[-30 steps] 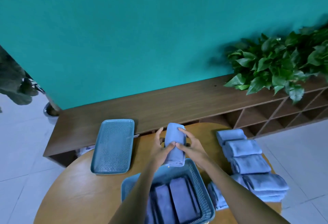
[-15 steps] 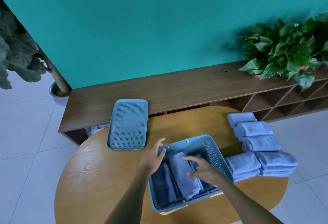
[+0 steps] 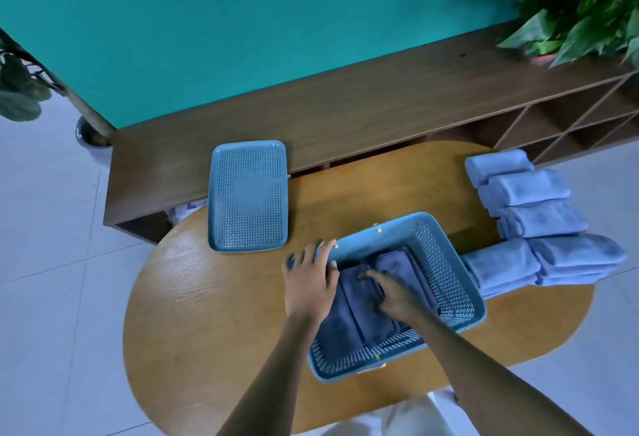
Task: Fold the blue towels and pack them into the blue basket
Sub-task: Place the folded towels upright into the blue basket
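Pressing flat-fingered, the right hand [image 3: 392, 292] seats a folded towel [image 3: 366, 301] among those packed in the basket [image 3: 446, 283], while the left hand [image 3: 309, 280] rests spread on its left rim. Excess downward force may tip or slide the basket on the table [image 3: 207, 314]. Careless withdrawal may unfold the towel; further towels [image 3: 539, 218] wait stacked to the right.

Basket [image 3: 446, 263] mid-table [image 3: 207, 314] (towels [image 3: 359, 314] inside), lid [image 3: 247, 195] behind-left, folded towel pile [image 3: 539, 221] right
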